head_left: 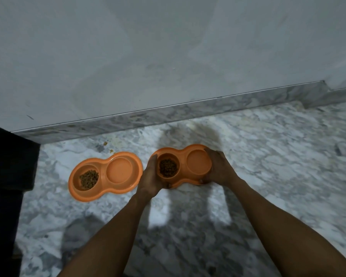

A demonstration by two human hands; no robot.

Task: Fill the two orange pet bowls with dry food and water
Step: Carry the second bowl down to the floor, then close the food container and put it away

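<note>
Two orange double pet bowls are on the marble floor. The left bowl [103,173] lies flat, with brown dry food [89,179] in its left cup and a right cup [119,169] that looks filled with clear water. I hold the right bowl [183,156] at both ends: my left hand [150,179] grips the end with the dry food [168,167], and my right hand [218,166] grips the end with the other cup [198,161]. Whether this bowl touches the floor I cannot tell.
A grey wall with a marble skirting [168,114] runs behind the bowls. A dark piece of furniture [6,176] stands at the left edge. A few spilled crumbs [106,145] lie near the skirting.
</note>
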